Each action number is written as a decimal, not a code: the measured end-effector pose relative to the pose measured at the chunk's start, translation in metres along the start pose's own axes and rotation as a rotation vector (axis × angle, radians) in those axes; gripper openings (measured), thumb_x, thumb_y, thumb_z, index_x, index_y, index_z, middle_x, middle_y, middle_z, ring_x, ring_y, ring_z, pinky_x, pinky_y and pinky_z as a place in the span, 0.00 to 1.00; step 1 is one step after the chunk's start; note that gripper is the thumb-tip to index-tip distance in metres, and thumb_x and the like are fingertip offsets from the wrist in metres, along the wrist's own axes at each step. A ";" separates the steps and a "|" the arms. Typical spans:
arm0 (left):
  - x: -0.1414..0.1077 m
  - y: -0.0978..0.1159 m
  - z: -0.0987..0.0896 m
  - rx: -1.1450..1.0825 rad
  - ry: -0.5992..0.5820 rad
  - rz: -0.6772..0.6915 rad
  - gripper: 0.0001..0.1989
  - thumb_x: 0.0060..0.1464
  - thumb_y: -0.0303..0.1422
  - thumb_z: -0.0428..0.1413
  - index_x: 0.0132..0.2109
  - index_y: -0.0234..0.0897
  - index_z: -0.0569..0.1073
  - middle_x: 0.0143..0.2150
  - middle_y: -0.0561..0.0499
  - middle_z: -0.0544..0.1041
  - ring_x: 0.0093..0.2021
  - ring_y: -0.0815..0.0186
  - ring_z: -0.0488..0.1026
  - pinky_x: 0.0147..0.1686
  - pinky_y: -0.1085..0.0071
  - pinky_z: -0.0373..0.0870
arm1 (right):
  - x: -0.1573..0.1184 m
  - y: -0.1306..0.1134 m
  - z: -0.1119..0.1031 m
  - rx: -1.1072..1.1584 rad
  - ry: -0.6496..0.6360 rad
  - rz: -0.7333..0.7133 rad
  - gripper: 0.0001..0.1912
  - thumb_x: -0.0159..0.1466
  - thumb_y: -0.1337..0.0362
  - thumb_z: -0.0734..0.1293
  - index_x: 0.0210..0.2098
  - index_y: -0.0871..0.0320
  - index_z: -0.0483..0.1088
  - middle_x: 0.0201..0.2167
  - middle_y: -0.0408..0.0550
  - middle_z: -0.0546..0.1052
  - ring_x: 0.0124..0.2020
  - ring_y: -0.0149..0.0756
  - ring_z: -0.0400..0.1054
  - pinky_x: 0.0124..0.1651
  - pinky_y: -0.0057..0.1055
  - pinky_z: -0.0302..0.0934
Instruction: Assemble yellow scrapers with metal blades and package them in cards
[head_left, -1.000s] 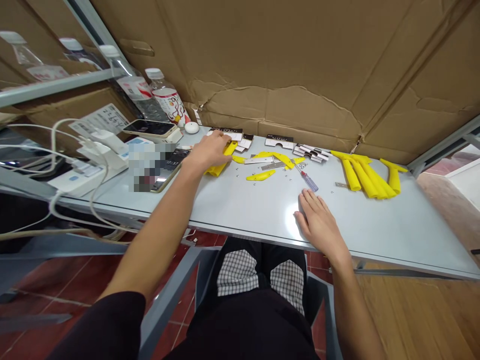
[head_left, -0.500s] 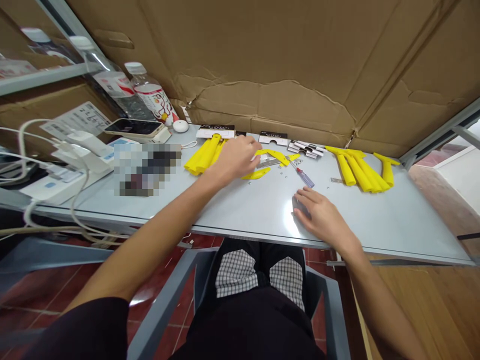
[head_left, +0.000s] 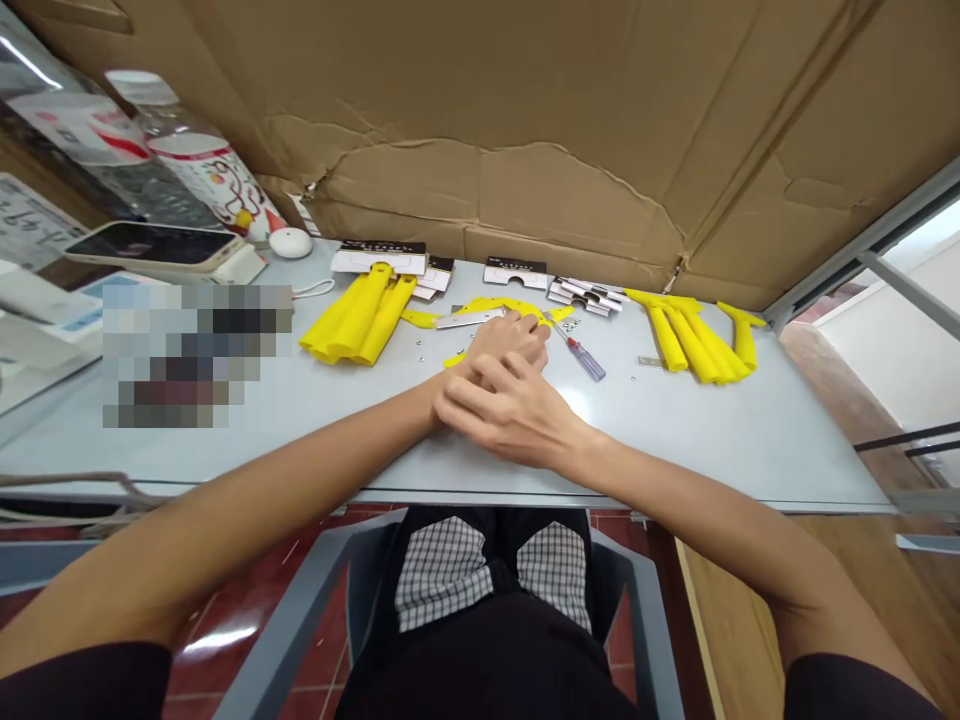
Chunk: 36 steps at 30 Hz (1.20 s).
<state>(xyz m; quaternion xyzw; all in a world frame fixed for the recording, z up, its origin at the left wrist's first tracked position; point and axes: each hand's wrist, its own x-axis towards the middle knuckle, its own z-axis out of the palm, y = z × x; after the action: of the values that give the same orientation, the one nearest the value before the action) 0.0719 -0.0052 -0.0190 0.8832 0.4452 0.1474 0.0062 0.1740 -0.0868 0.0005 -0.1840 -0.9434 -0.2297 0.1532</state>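
Note:
On the grey tabletop my left hand [head_left: 525, 335] rests palm down with loosely bent, open fingers, close to a curved yellow plastic piece [head_left: 487, 303]. Across its wrist and back lies my right hand [head_left: 517, 412], touching it with fingers apart and nothing held. A flat metal strip [head_left: 469, 319] is just beyond the left hand. To the right lies a screwdriver [head_left: 586, 360] with a clear purple handle, its shaft pointing at several small metal fasteners [head_left: 571, 325]. Another yellow piece [head_left: 454, 358] is mostly covered by my left hand.
Several yellow tubular handles [head_left: 356, 325] lie left; T-shaped yellow parts [head_left: 694, 340] lie right. Folded printed cards [head_left: 514, 272] line the cardboard wall. A phone [head_left: 154, 245], a bottle [head_left: 202, 165] and a white oval case [head_left: 290, 243] occupy the far left. One patch is pixelated.
My left hand has come back and right from among the yellow pieces. My right hand has moved left from the bare tabletop onto the left wrist. The view has shifted rightward.

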 end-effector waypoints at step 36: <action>-0.010 -0.024 -0.028 -0.140 0.061 0.001 0.17 0.69 0.36 0.53 0.54 0.36 0.83 0.56 0.39 0.84 0.59 0.46 0.78 0.59 0.51 0.75 | -0.148 0.148 -0.043 0.675 -0.069 1.636 0.29 0.66 0.55 0.72 0.63 0.61 0.74 0.25 0.42 0.72 0.21 0.33 0.62 0.25 0.33 0.56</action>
<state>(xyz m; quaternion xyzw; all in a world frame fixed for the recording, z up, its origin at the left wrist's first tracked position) 0.0401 -0.0021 0.0021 0.8759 0.4334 0.2048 0.0544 0.3759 -0.0266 0.0375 -0.7527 -0.5380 0.2482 0.2870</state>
